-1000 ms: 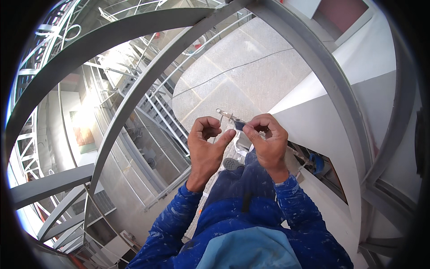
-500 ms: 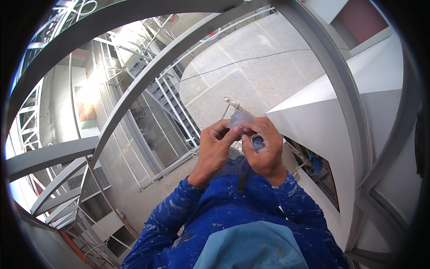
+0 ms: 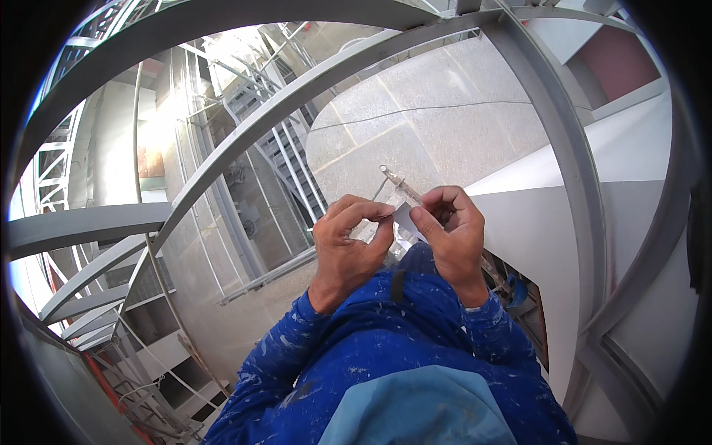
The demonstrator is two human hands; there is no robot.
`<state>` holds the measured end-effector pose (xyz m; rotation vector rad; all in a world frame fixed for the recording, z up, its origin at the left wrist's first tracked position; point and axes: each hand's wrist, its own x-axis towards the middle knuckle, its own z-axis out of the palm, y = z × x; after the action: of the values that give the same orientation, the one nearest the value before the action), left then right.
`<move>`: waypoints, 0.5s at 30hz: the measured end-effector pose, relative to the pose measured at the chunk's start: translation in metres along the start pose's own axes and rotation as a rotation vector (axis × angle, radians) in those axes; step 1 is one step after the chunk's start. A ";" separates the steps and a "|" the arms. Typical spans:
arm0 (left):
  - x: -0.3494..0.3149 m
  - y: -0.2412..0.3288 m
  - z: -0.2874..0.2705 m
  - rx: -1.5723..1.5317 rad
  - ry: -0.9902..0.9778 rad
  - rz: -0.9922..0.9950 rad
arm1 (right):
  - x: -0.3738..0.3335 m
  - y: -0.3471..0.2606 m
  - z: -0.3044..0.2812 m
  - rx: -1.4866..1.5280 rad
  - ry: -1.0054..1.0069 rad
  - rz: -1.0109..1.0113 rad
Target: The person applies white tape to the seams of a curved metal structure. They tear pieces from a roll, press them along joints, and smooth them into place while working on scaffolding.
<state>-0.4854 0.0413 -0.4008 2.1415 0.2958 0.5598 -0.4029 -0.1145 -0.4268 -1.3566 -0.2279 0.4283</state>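
Note:
A small, thin grey sheet point(image 3: 406, 219) is stretched between my two hands in front of my waist; its exact kind cannot be made out. At its left edge, my left hand point(image 3: 345, 241) pinches it between thumb and forefinger. My right hand point(image 3: 458, 239) is closed on the opposite edge, with the thumb pressed on the face of the sheet and the other fingers curled behind it. Blue sleeves spattered with white cover both forearms. Beyond the sheet, a whitish, stained pole point(image 3: 401, 185) with a round open end slants away.
Grey steel beams point(image 3: 552, 122) curve around me in front and on both sides. A white wall corner point(image 3: 534, 208) stands to the right. Far below lies a pale floor point(image 3: 415, 126), with scaffolding point(image 3: 285, 159) to the left. A blue object point(image 3: 525, 292) sits low beside my right forearm.
My hands have moved apart, the right one shifting rightward. The sheet was bunched upright between the fingers and now lies flatter between them. The view has shifted slightly.

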 end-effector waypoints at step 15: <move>-0.010 0.011 -0.002 0.114 0.017 0.163 | -0.006 0.000 -0.007 0.484 -0.238 0.320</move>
<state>-0.4948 0.0321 -0.3943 2.2857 0.1663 0.6688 -0.4057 -0.1230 -0.4273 -0.8630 -0.0911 0.8574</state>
